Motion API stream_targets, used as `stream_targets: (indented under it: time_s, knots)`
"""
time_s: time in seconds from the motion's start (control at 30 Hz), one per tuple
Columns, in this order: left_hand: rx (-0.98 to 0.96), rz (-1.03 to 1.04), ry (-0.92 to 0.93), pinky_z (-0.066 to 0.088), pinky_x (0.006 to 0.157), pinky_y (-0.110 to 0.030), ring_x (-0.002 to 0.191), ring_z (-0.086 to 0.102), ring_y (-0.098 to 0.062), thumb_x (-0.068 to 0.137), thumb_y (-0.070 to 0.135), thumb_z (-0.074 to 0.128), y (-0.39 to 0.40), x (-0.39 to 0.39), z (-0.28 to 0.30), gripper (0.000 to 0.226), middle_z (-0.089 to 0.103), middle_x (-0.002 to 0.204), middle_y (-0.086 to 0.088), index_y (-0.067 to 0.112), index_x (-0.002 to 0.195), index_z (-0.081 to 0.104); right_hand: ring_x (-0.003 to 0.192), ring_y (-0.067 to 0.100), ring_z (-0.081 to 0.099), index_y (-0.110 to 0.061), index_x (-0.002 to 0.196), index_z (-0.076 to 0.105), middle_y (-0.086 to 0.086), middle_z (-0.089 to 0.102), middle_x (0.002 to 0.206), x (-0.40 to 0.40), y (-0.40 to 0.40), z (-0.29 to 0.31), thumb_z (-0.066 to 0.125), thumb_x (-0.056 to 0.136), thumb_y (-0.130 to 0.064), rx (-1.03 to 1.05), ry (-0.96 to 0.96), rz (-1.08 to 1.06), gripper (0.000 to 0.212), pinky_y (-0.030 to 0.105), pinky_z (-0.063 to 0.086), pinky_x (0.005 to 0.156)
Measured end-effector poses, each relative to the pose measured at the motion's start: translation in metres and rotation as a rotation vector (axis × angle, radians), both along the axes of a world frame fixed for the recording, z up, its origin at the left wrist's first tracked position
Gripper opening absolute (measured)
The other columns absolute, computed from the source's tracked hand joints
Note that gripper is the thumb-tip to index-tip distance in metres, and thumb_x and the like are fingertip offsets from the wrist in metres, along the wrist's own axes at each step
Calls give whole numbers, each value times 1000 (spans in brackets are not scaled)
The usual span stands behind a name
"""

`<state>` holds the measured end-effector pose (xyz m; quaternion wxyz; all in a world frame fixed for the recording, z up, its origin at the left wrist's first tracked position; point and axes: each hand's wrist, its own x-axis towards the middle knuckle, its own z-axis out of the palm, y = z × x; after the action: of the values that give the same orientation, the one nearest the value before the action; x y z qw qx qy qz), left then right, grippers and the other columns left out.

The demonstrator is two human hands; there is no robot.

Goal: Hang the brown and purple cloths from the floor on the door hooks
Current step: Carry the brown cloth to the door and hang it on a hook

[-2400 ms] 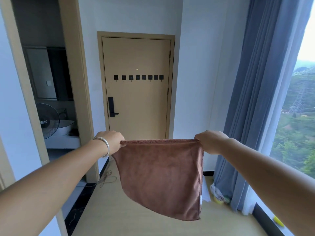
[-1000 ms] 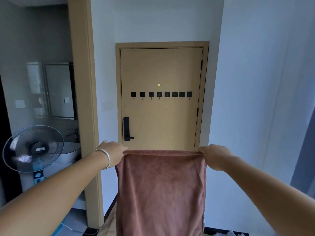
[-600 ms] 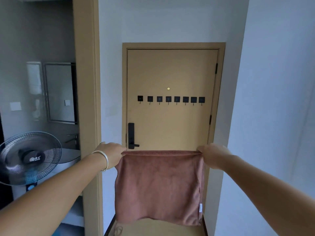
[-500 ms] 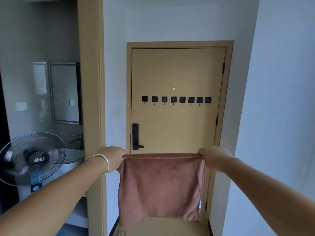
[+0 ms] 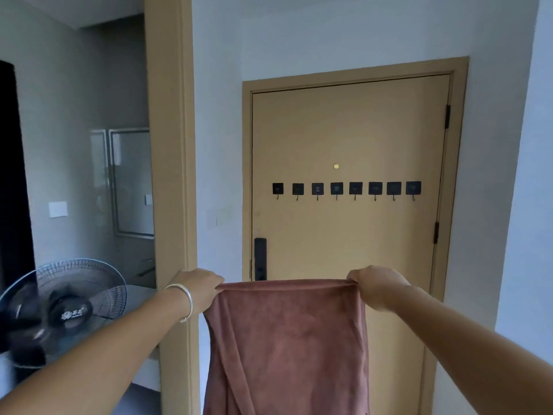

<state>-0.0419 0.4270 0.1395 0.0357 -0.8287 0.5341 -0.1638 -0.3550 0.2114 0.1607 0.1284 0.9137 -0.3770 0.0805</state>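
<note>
The door carries a level row of eight black hooks across its middle, all bare, each a square pad with a small hook below. A brass dot sits just above the row. A black lock is mounted at the left edge, its lower end possibly hidden.

The brown cloth runs off the bottom edge; the fan is blurred
</note>
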Motion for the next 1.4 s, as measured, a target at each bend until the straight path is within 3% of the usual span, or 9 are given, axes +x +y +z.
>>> stream_targets:
  time_s: [0.23,0.4,0.57,0.67,0.77,1.07,1.2,1.27,1.4]
  knots:
    - [-53,22,-64,35,74,-31,98,57,-18,100,32,29,-81,45,30,30,62,101,7,23,96,57,89,24,61,-30,101,59,-2,63,98,56,-97,24,35,87,-15,4,-61,48,32,30,45,67]
    - [-25,52,-68,32,78,-31,101,57,-18,100,33,30,-123,74,25,30,62,105,9,25,101,59,88,22,60,-30,103,59,-2,63,101,87,-143,16,35,87,-14,-15,-43,76,32,29,41,66]
    - [-36,47,-17,31,75,-30,90,55,-17,99,27,31,-163,105,14,27,61,95,6,21,88,56,93,22,61,-32,104,59,-3,63,102,117,-181,9,36,86,-13,-11,-44,64,35,28,42,67]
    - [-16,33,4,34,88,-32,95,56,-17,99,29,31,-188,132,6,28,62,98,6,21,94,58,93,21,61,-34,106,59,-5,62,103,137,-201,3,35,87,-13,9,-31,48,37,28,41,66]
    - [-35,11,21,28,103,-36,110,56,-18,98,25,31,-217,166,-1,33,63,113,5,21,116,58,93,20,60,-35,104,59,-5,62,102,161,-222,0,36,88,-17,26,-22,29,34,29,41,67]
    - [-139,-78,83,32,101,-32,114,55,-22,98,25,32,-310,272,-1,35,62,123,1,19,124,56,90,20,59,-34,99,57,-5,61,96,256,-292,19,34,83,-15,38,-26,-39,34,31,45,68]
    - [-195,-127,123,43,94,-35,110,58,-25,97,27,34,-339,316,5,35,63,121,-1,19,122,56,88,21,57,-42,132,38,-1,60,106,301,-319,25,32,88,-13,-9,-77,-43,53,30,43,66]
    - [-217,-147,143,44,93,-35,109,58,-24,97,26,34,-353,336,6,34,64,120,-1,21,121,57,79,19,52,-44,139,29,-4,56,98,321,-329,25,31,88,-12,-14,-108,-39,60,28,39,61]
    - [-311,-177,218,48,90,-36,103,60,-23,92,18,37,-374,368,7,32,67,112,1,25,113,61,76,18,54,-34,104,56,-6,57,85,355,-346,22,34,84,-10,-42,-131,-47,38,27,34,53]
